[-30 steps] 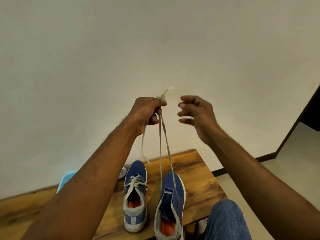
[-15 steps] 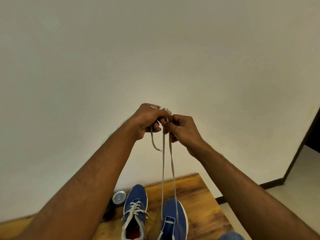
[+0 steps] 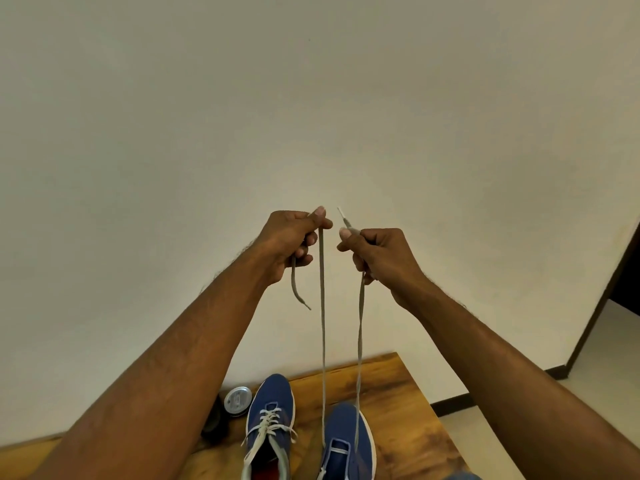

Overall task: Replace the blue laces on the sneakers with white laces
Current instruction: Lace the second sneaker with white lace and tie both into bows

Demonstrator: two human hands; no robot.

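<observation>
Two blue sneakers stand on a wooden table [image 3: 408,410]. The left sneaker [image 3: 270,420] is laced with a white lace. The right sneaker [image 3: 349,441] has a white lace [image 3: 323,341] through its lowest eyelets, and both strands run straight up to my raised hands. My left hand [image 3: 291,242] pinches one strand near its end, with the tip dangling below the fist. My right hand [image 3: 377,252] grips the other strand, and its tip sticks up past the thumb. The hands are held apart at the same height.
A small round tin with a silver lid [image 3: 238,400] sits on the table left of the sneakers, beside a dark object [image 3: 212,422]. A plain wall fills the background. A dark doorway [image 3: 623,258] and pale floor lie to the right.
My right hand took hold of one strand from beside my left hand. The hands then moved apart, each with its own strand. The view tilted up.
</observation>
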